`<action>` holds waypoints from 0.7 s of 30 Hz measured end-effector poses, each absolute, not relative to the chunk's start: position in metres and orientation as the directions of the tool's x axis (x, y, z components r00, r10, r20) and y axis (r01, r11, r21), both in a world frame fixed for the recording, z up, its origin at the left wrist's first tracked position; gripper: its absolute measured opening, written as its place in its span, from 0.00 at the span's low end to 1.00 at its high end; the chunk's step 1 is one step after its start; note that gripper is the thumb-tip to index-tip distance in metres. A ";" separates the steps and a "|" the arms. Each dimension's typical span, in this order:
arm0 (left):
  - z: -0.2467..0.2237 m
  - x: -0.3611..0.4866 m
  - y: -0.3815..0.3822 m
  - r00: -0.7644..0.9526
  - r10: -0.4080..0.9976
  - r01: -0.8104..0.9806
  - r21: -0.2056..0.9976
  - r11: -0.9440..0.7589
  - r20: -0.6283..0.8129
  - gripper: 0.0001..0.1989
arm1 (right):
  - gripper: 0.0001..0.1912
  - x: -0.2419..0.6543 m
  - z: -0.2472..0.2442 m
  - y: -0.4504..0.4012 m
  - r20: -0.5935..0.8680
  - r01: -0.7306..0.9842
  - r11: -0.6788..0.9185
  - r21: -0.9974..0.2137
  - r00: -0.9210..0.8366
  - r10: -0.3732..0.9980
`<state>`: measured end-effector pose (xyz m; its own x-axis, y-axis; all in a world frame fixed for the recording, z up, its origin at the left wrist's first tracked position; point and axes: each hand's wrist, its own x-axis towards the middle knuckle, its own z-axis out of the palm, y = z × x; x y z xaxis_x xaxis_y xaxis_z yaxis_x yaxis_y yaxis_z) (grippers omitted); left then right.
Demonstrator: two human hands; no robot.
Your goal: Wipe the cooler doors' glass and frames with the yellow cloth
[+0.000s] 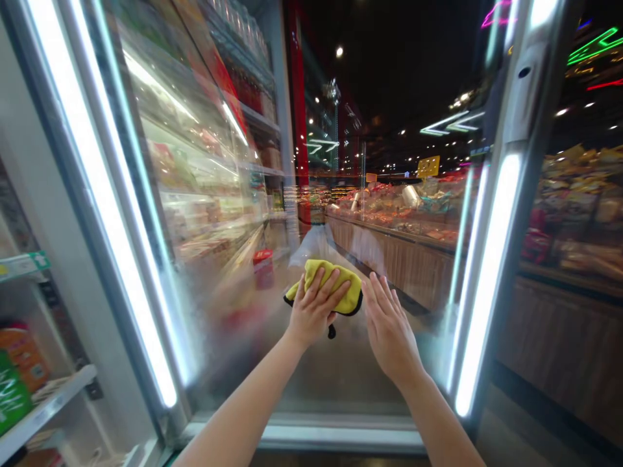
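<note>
A folded yellow cloth [351, 297] with dark edging lies flat against the inside of a glass door [311, 383], low in the middle of the view. My left hand [313, 314] presses on the cloth, fingers spread across it and the thumb tucked low by its bottom edge. Just right of the cloth is my right hand [389, 327], raised with its fingers straight and close together. Its palm faces the glass, and I cannot tell whether it touches. Both forearms reach up from the bottom edge.
Bright light strips [489, 285] run along both sides of the door. A door handle [524, 97] shows at the upper right. At the left stand shelves [48, 408] with packaged goods. Through the glass appear a wood-panelled counter [403, 263] with heaped packages and blurred reflections.
</note>
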<state>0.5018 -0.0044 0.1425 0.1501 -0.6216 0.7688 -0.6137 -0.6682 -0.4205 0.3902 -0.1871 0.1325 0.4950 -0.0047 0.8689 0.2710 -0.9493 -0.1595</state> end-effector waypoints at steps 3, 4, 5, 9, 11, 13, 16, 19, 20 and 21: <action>0.168 0.507 0.002 0.199 -0.510 -0.590 -0.313 -0.744 0.837 0.39 | 0.38 0.393 0.130 -0.186 0.867 0.273 -0.948 -0.161 0.498 -0.004; 0.171 0.508 0.007 0.221 -0.445 -0.574 -0.253 -0.779 0.867 0.40 | 0.38 0.393 0.130 -0.185 0.866 0.273 -0.948 -0.163 0.500 -0.004; 0.170 0.509 0.013 0.244 -0.376 -0.555 -0.190 -0.810 0.894 0.40 | 0.38 0.393 0.130 -0.184 0.865 0.274 -0.948 -0.163 0.503 -0.003; 0.133 0.507 0.031 0.291 -0.285 -0.523 -0.097 -0.846 0.913 0.43 | 0.38 0.392 0.131 -0.181 0.857 0.272 -0.950 -0.156 0.516 0.007; 0.117 0.505 0.032 0.280 -0.397 -0.555 -0.190 -0.810 0.874 0.44 | 0.38 0.392 0.131 -0.179 0.854 0.273 -0.950 -0.154 0.519 0.011; 0.118 0.505 0.031 0.254 -0.506 -0.583 -0.287 -0.760 0.824 0.43 | 0.37 0.394 0.131 -0.177 0.854 0.276 -0.948 -0.156 0.521 0.011; 0.146 0.511 0.033 0.237 -0.531 -0.580 -0.320 -0.749 0.814 0.42 | 0.37 0.397 0.129 -0.175 0.847 0.273 -0.948 -0.161 0.531 0.010; 0.166 0.520 0.048 0.260 -0.411 -0.546 -0.218 -0.809 0.874 0.42 | 0.38 0.400 0.126 -0.170 0.839 0.255 -0.956 -0.145 0.543 0.018; 0.164 0.521 0.054 0.275 -0.354 -0.528 -0.168 -0.833 0.894 0.42 | 0.38 0.401 0.125 -0.168 0.839 0.251 -0.959 -0.132 0.544 0.026; 0.158 0.522 0.060 0.291 -0.301 -0.507 -0.121 -0.854 0.908 0.42 | 0.38 0.403 0.123 -0.165 0.838 0.248 -0.962 -0.117 0.544 0.038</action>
<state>0.5215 0.0604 0.1581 0.2914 -0.3015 0.9078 -0.5066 -0.8537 -0.1209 0.4028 -0.1652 0.1232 0.5442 0.0384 0.8381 0.2482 -0.9616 -0.1171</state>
